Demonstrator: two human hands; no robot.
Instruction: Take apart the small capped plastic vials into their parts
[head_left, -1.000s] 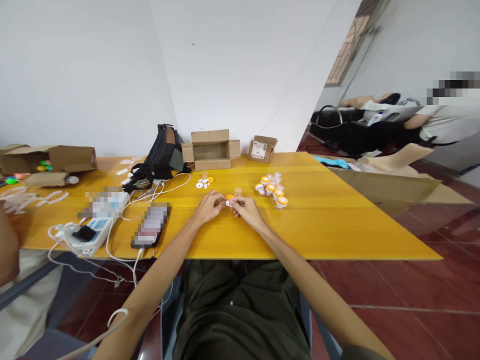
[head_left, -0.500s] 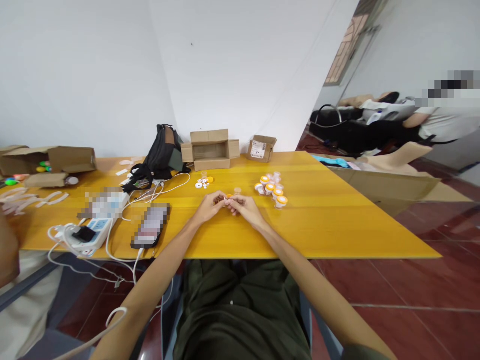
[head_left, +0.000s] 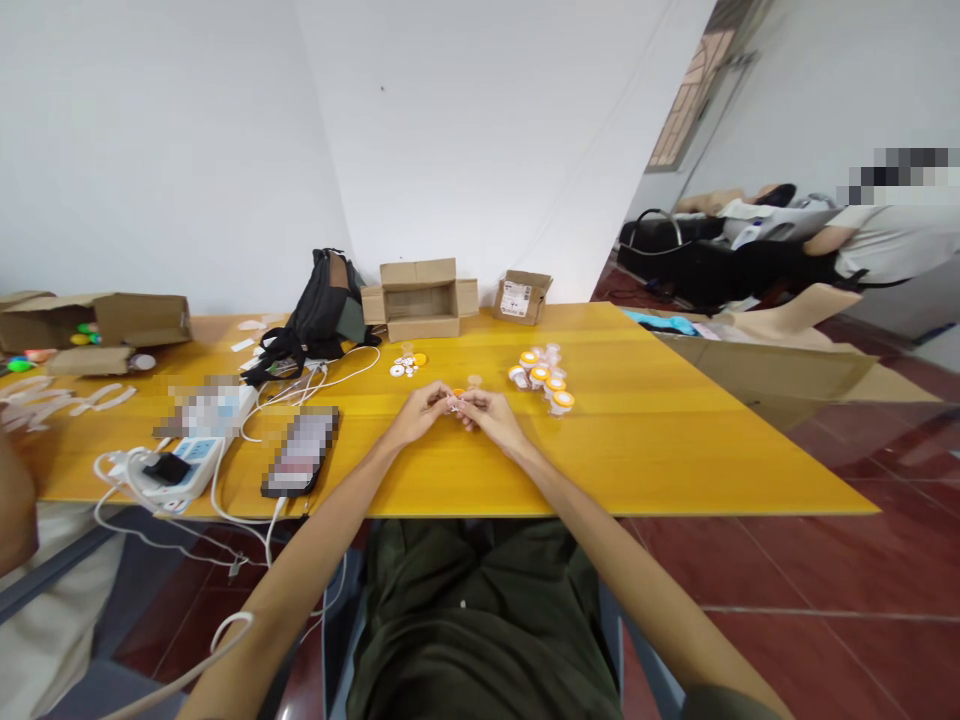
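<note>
My left hand (head_left: 424, 411) and my right hand (head_left: 488, 414) meet over the yellow table (head_left: 480, 475), fingers pinched together. Between their fingertips is a small white piece (head_left: 454, 405), too small to name, and both hands grip it. Just behind the fingers lie an orange ring-like part (head_left: 458, 392), partly hidden, and a small clear cup (head_left: 474, 381). Farther back to the left is a little group of white discs and small pieces (head_left: 402, 368) with an orange lid (head_left: 420, 359). Several clear cups with orange-rimmed lids (head_left: 539, 376) stand clustered right of my right hand.
A phone (head_left: 301, 450) on a cable and a white power strip (head_left: 187, 470) lie to the left. Behind are a black backpack (head_left: 322, 305), an open carton (head_left: 421, 325) and a smaller box (head_left: 523, 298). A person's arm (head_left: 15, 495) shows at the left edge; another person sits far right.
Both hands stay in nearly the same place. The white piece between my fingertips shows slightly more and seems turned a little. Nothing else on the table has visibly moved.
</note>
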